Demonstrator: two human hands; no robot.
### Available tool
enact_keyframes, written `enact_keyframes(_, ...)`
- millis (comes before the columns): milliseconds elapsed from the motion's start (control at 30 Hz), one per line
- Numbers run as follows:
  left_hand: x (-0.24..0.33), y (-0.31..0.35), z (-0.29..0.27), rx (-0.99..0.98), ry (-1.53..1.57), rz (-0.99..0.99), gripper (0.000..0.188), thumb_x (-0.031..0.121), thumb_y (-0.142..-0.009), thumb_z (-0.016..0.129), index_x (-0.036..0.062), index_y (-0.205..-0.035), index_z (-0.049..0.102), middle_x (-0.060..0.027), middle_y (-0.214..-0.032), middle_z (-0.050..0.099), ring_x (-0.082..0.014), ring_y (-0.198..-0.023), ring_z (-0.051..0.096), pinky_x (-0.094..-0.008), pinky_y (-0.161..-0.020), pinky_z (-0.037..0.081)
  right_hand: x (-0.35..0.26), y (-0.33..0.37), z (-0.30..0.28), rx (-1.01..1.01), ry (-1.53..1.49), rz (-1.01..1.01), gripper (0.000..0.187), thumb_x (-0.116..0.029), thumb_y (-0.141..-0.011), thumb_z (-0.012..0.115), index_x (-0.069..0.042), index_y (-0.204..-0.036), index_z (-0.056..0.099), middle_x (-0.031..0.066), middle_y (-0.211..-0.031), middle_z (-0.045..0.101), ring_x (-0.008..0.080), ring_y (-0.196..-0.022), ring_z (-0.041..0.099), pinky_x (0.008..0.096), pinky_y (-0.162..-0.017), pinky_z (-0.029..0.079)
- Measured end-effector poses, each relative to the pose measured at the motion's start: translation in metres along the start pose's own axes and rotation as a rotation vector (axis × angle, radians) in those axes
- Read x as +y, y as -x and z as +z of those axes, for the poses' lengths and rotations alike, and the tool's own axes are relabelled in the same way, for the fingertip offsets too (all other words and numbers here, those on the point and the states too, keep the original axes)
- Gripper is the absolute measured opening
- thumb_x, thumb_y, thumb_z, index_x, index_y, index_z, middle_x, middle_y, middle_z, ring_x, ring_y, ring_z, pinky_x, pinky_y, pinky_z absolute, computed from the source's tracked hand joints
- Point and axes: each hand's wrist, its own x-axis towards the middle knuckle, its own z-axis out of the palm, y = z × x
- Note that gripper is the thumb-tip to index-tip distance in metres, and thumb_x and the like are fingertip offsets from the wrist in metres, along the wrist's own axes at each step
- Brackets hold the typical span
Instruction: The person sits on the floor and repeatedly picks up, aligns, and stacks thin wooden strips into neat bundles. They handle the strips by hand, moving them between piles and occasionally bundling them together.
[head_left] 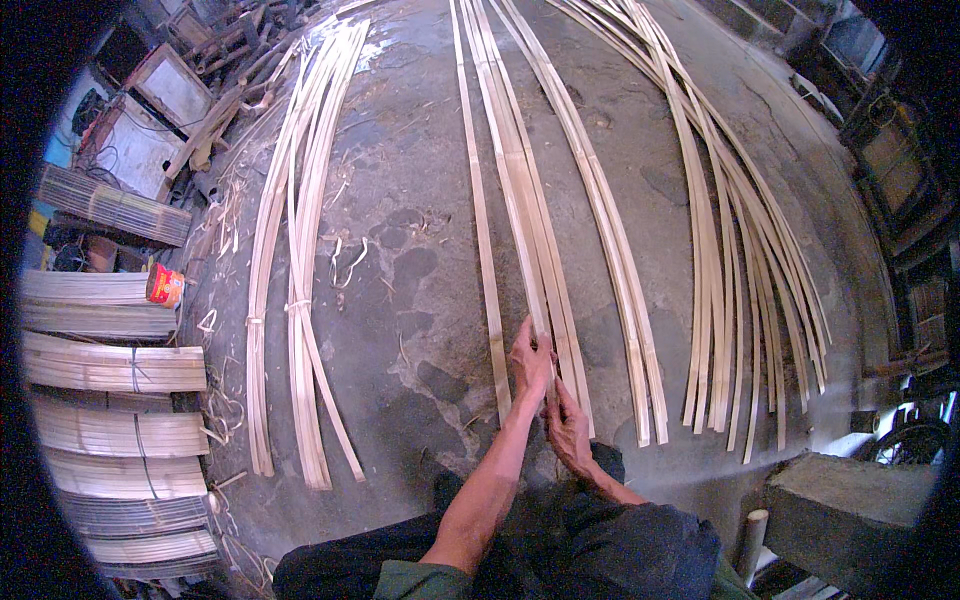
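Note:
Long pale bamboo strips (pixel 521 215) run away from me across the floor in a narrow group at the middle. My left hand (pixel 531 358) is closed around the near part of one of these strips. Just behind it, lower and to the right, my right hand (pixel 570 428) closes on the near end of the same strip; its fingertips are partly hidden. One single strip (pixel 486 260) lies apart to the left of my hands. To the right lies a pair of bamboo strips (pixel 607 215), its near ends past my right hand.
Tied bundles of strips (pixel 268 300) lie at left, and a fanned pile of strips (pixel 728 230) at right. Stacked slat bundles (pixel 115 365) line the left edge, with a red can (pixel 164 286) among them. A concrete block (pixel 845 490) stands at lower right.

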Motion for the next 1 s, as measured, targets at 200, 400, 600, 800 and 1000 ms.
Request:
enact_keyframes(200,-0.013,-0.003,-0.002,-0.028,0.032,-0.06,0.05,0.012,-0.091,0.056,-0.0016,-0.137,0.044,-0.013,-0.095,0.065,-0.0155,-0.067,0.061,-0.0323,-0.062,0.051,0.013,0.003,0.001,-0.07,0.045,0.028,0.049,-0.01,-0.099,0.048,-0.004,-0.145,0.035,0.0011,-0.08,0.054,0.0092,-0.068,0.046,0.024,-0.061,0.042)
enact_keyframes(400,-0.052,-0.014,-0.009,0.142,-0.125,0.074,0.038,0.016,-0.092,0.055,-0.0011,-0.126,0.051,-0.0119,-0.088,0.066,-0.0167,-0.067,0.061,-0.0334,-0.062,0.051,-0.022,0.005,0.008,-0.174,0.099,0.079,0.053,-0.008,-0.096,0.05,-0.008,-0.147,0.034,0.0063,-0.088,0.059,0.0134,-0.072,0.051,0.0273,-0.065,0.045)
enact_keyframes(600,-0.018,-0.008,-0.005,-0.003,0.202,-0.191,0.027,0.017,-0.095,0.051,0.0006,-0.116,0.055,-0.0075,-0.083,0.065,-0.0143,-0.068,0.063,-0.0311,-0.06,0.051,-0.027,0.005,-0.005,-0.245,0.426,0.023,0.057,-0.007,-0.093,0.054,-0.014,-0.147,0.036,0.0151,-0.09,0.055,0.0245,-0.08,0.054,0.0356,-0.074,0.045)
enact_keyframes(800,0.003,-0.005,-0.014,-0.053,0.429,-0.135,0.02,0.02,-0.098,0.049,0.003,-0.103,0.059,-0.0036,-0.077,0.06,-0.0092,-0.063,0.057,-0.0256,-0.055,0.047,-0.04,0.005,-0.008,-0.132,0.321,-0.245,0.061,-0.006,-0.091,0.057,-0.014,-0.147,0.035,0.0132,-0.081,0.05,0.0227,-0.074,0.053,0.0345,-0.068,0.045)
enact_keyframes(1000,0.012,-0.012,-0.006,-0.049,0.488,-0.098,0.02,0.019,-0.099,0.047,0.0029,-0.092,0.057,-0.0019,-0.074,0.057,-0.0086,-0.059,0.053,-0.0251,-0.051,0.044,-0.036,0.001,-0.005,-0.126,0.072,0.002,0.061,-0.006,-0.092,0.055,-0.009,-0.148,0.03,0.0081,-0.073,0.05,0.0158,-0.062,0.047,0.03,-0.058,0.044)
